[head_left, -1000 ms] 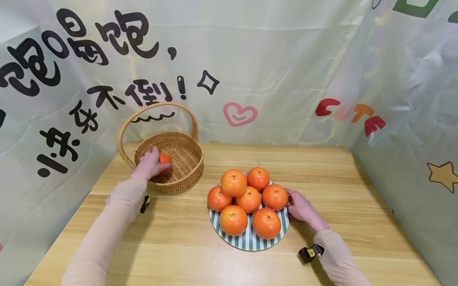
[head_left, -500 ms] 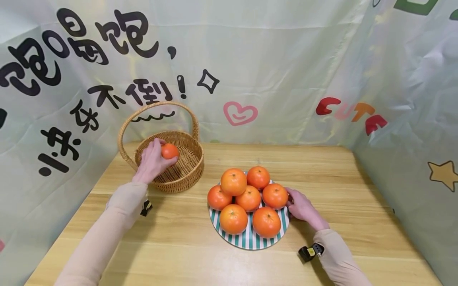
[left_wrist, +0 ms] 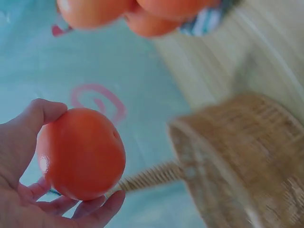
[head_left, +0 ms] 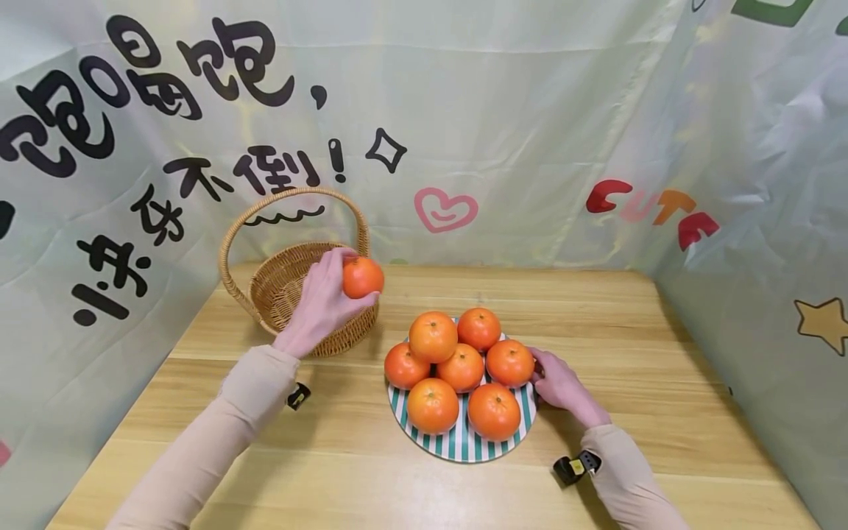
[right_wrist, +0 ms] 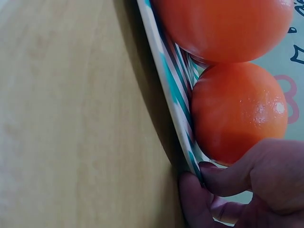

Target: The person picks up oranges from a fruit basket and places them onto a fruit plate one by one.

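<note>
My left hand (head_left: 323, 300) holds an orange (head_left: 363, 277) above the right rim of a wicker basket (head_left: 347, 335). In the left wrist view, the thumb and fingers curl round the orange (left_wrist: 81, 154) from opposite sides, with the basket (left_wrist: 237, 128) beside it. My right hand (head_left: 559, 379) pinches the right edge of a green-and-white striped plate (head_left: 467, 447). In the right wrist view, thumb and finger grip the plate's rim (right_wrist: 172, 102), close to an orange (right_wrist: 240, 111). Several oranges (head_left: 433, 406) lie on the plate, one resting on top of others (head_left: 433, 337).
The basket's tall arched handle (head_left: 291, 193) rises at the back left of the wooden table (head_left: 371, 486). Printed cloth walls (head_left: 530, 147) enclose the table at the back and both sides. A black wrist device (head_left: 576, 467) hangs by the right sleeve.
My left hand has lifted the orange up from inside the basket and carried it right, to the basket's right rim. The right hand and the plate have stayed put.
</note>
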The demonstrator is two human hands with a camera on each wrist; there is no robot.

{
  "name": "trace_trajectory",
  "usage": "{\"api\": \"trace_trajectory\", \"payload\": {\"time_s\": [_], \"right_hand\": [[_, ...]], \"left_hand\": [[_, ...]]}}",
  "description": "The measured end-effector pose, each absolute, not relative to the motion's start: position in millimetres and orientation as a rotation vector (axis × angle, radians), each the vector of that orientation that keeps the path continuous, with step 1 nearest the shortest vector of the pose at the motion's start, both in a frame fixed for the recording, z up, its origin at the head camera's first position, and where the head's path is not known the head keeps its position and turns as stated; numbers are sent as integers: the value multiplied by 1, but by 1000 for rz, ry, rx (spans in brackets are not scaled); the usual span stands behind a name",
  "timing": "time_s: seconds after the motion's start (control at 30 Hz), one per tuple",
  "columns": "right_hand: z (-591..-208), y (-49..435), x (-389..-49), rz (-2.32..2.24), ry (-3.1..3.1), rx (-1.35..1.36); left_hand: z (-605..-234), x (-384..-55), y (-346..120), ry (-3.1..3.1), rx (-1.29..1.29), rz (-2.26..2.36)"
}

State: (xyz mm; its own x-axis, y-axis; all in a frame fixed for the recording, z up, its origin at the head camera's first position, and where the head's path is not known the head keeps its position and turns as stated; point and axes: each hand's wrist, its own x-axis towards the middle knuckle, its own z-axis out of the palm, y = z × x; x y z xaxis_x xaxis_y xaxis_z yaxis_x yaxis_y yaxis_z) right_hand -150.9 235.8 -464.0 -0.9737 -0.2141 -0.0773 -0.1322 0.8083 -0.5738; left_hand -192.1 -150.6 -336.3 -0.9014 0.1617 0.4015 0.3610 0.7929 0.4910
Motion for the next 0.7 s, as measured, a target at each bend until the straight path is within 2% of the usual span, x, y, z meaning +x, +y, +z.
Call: {"api": "trace_trajectory", "payload": {"time_s": [0.37,0.7], "right_hand": [[-463,236,-151,-903,2861,-287],[-464,237,-150,-894,2898,-312]], "left_hand": [[-319,-157,-87,-2519,-789,-791],[-326,-138,-40,-2596,-1097,-822]]}}
